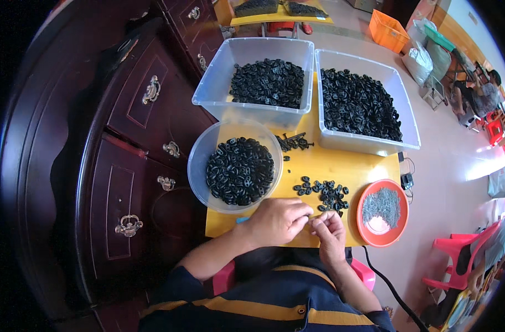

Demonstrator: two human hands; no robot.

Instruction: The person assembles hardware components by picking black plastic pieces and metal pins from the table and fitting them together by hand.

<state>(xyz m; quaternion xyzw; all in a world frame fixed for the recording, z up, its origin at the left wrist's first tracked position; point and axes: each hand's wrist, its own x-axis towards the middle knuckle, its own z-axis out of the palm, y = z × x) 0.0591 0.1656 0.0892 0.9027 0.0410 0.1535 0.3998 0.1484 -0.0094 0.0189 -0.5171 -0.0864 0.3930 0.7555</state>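
Watching remotely, I see the left hand (279, 222) and right hand (330, 235) pinching a tiny, indistinct piece (309, 218). Loose black oval plastic links (330, 197) lie just beyond, nearer the right.

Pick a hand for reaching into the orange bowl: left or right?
Right, most likely. The right hand is nearer the orange bowl, which sits on its outer side. The left hand is farther off, with the right between it and the bowl. Whether either is free is unclear.
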